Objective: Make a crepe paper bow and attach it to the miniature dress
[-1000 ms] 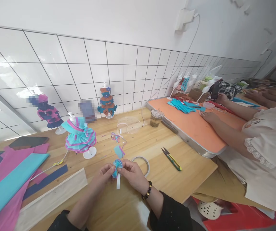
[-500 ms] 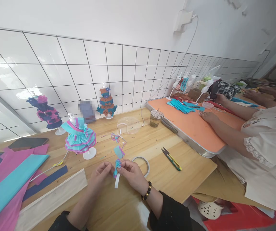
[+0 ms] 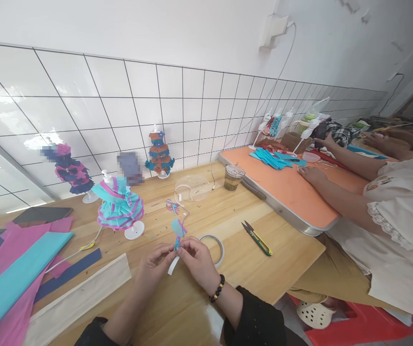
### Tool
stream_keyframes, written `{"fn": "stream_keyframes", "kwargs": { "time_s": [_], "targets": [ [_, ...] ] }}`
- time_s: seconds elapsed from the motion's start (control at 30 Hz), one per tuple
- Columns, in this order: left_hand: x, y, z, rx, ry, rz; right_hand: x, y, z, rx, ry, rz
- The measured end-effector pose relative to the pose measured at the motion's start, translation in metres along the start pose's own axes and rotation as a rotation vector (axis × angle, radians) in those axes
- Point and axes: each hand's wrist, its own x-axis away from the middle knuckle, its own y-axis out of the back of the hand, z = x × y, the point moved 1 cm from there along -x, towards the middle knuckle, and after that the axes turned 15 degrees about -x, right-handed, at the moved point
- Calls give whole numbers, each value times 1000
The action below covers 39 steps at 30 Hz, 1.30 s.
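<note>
My left hand (image 3: 159,259) and my right hand (image 3: 196,257) meet over the wooden table, fingertips pinched on a small gathered piece of blue and purple crepe paper (image 3: 176,244). From under it hangs a short white strip (image 3: 173,265), which looks like tape. Just beyond the fingers lies a loose light-blue paper piece (image 3: 176,227) with a purple edge. A roll of tape (image 3: 222,250) rests flat behind my right hand. To the left stands a small dress form in a turquoise dress (image 3: 120,204) with purple trim.
Yellow-green thread snips (image 3: 257,239) lie at the right. Behind are a lidded cup (image 3: 234,177), a clear round dish (image 3: 195,187) and two more dressed forms. Crepe sheets (image 3: 22,274) and a cream strip (image 3: 80,298) cover the left. A co-worker (image 3: 390,216) sits at the orange table (image 3: 293,192).
My left hand has moved right and closed onto the gathered paper beside my right fingers. The paper has turned and is more covered, and the white strip now slants down to the left.
</note>
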Motion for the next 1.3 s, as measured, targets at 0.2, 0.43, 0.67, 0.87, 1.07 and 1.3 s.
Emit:
{"fn": "stream_keyframes", "kwargs": {
  "time_s": [0.2, 0.43, 0.67, 0.87, 1.07, 1.3],
  "targets": [
    [0, 2, -4, 31, 7, 14, 0, 1, 0, -3, -5, 24],
    [-1, 4, -4, -27, -5, -27, 0, 2, 4, -8, 1, 77],
    [2, 4, -7, -138, -66, -116, -1, 1, 1, -37, -48, 83],
    [4, 5, -11, -138, 12, -118, -2, 3, -3, -8, -78, 38],
    [2, 4, -3, -10, 138, -10, -2, 4, -4, 9, -62, 16],
    [0, 2, 2, -2, 156, 18, -1, 4, -4, 49, -52, 22]
  ]
}}
